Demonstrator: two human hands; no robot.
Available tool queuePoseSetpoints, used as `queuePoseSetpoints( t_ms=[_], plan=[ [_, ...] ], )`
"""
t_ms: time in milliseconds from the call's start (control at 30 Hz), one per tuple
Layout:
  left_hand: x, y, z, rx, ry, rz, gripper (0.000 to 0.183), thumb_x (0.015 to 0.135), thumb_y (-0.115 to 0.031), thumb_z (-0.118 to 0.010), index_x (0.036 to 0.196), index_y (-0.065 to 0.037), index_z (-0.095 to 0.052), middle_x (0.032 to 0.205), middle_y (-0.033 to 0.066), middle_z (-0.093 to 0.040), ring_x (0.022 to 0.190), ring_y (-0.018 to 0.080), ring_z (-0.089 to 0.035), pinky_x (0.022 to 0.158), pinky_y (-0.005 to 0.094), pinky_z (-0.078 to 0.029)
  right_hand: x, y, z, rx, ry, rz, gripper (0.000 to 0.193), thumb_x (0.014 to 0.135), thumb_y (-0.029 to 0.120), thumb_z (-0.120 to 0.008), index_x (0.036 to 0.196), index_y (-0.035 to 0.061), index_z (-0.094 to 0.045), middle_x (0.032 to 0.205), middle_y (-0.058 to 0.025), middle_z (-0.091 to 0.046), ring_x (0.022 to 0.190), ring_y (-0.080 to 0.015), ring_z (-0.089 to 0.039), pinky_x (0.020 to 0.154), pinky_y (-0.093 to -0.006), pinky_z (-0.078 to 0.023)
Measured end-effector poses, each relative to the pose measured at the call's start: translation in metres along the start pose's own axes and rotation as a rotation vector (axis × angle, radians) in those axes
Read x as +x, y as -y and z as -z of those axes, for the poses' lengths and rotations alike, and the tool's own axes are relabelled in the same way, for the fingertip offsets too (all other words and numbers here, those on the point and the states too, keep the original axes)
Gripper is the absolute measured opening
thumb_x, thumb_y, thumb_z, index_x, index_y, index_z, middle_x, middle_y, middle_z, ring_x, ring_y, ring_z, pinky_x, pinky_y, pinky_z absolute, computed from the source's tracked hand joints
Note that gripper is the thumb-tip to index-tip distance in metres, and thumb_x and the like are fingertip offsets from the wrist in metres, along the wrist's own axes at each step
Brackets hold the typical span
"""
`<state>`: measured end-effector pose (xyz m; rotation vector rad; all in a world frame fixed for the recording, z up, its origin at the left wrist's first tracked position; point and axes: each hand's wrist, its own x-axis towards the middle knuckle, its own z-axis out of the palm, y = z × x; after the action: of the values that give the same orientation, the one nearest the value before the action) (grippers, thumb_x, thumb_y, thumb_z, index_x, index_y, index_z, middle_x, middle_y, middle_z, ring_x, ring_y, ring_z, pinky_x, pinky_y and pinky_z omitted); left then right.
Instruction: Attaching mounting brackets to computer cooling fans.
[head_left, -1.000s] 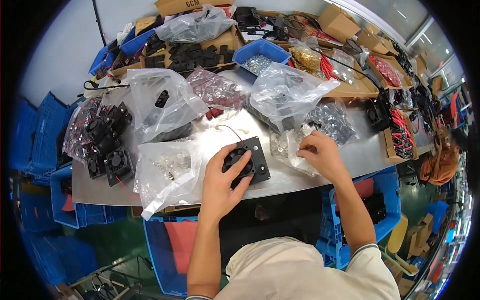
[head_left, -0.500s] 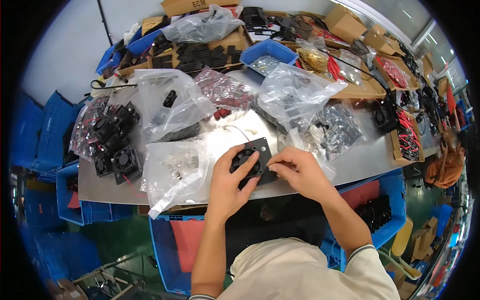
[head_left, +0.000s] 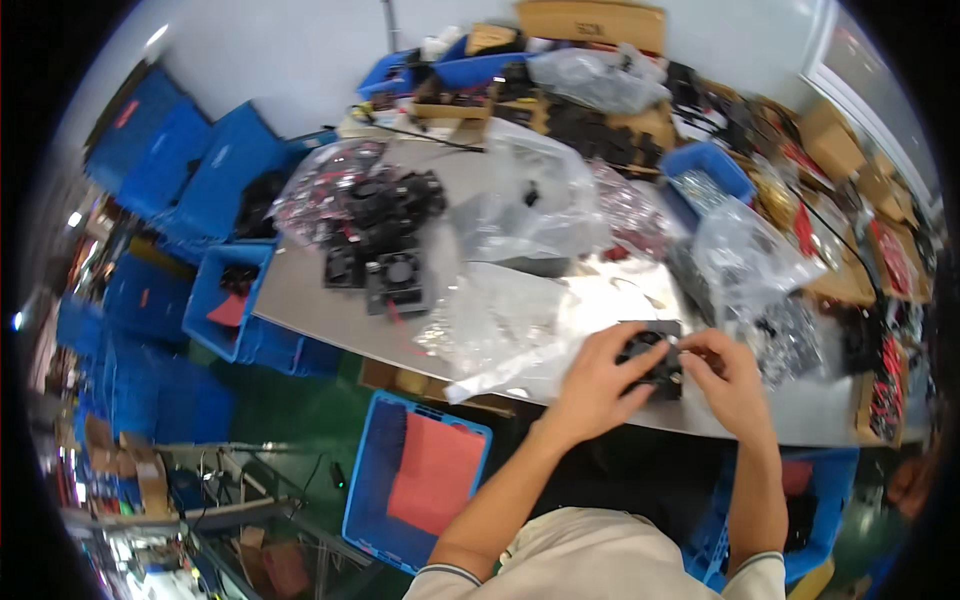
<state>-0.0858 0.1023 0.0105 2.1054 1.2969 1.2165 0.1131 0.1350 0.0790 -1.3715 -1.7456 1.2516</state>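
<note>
The left hand [head_left: 605,385] grasps a black fan [head_left: 655,372] on a dark flat plate [head_left: 667,328], its fingers spread over the fan's left side and across its face. The fan and plate are at the near edge of the metal surface [head_left: 310,285], right of the middle of the view. The right hand [head_left: 728,370] is at the plate's right edge, thumb and index finger bent toward each other; whether a small part sits between their tips cannot be told.

Just left of the left hand, a translucent plastic bag [head_left: 515,310] lies spread out, its pale end running to the surface's near edge. Farther left, a fan with a square plate [head_left: 400,275] lies beside a heap of black fans [head_left: 385,215], and a clear bag with red bits [head_left: 320,190] is next to the heap. Beyond the hands are a large clear bag [head_left: 535,205], a bag of dark red parts [head_left: 630,205] and a blue bin [head_left: 712,153] holding small silvery pieces. Right of the right hand is a bag of grey parts [head_left: 790,340], with another clear bag [head_left: 750,250] behind it. Below the surface, to the left, a blue crate [head_left: 362,490] holds a pinkish-red sheet [head_left: 435,475].
</note>
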Motion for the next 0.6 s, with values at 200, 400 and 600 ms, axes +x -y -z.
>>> queuePoseSetpoints(
  t_ms=[200,400,600],
  plan=[
    [-0.014,0.017,-0.043,-0.329,0.048,0.095,0.050,0.078,-0.012,-0.072,0.127,-0.013,-0.062,0.134,0.0191,-0.054,0.119,0.0383,-0.053,0.102,0.0434,-0.043,0.012,0.064,-0.058,-0.280,0.176,0.508,0.026,0.077,-0.012,-0.053,0.095,0.0000,-0.068,0.083,-0.0102,-0.063,0.069,-0.0193,-0.058,0.061,-0.0276,-0.044],
    [-0.015,0.016,-0.056,-0.045,0.004,-0.169,0.051,0.089,-0.024,-0.061,0.139,-0.015,-0.055,0.142,0.0179,-0.048,0.125,0.0358,-0.050,0.107,0.0433,-0.038,0.075,0.015,-0.131,-1.084,0.314,0.795,0.011,0.071,0.015,-0.065,0.064,0.0064,-0.067,0.068,-0.0159,-0.062,0.073,-0.0325,-0.065,0.064,-0.0446,-0.053],
    [0.000,0.023,-0.004,0.014,0.040,-0.025,0.056,0.074,-0.015,-0.076,0.129,-0.017,-0.066,0.134,0.0179,-0.053,0.118,0.0392,-0.054,0.100,0.0468,-0.045,0.070,0.059,-0.199,-0.841,0.238,0.730,0.012,0.067,0.012,-0.070,0.075,0.0054,-0.074,0.077,-0.0156,-0.069,0.072,-0.0291,-0.071,0.060,-0.0408,-0.057]
  ],
)
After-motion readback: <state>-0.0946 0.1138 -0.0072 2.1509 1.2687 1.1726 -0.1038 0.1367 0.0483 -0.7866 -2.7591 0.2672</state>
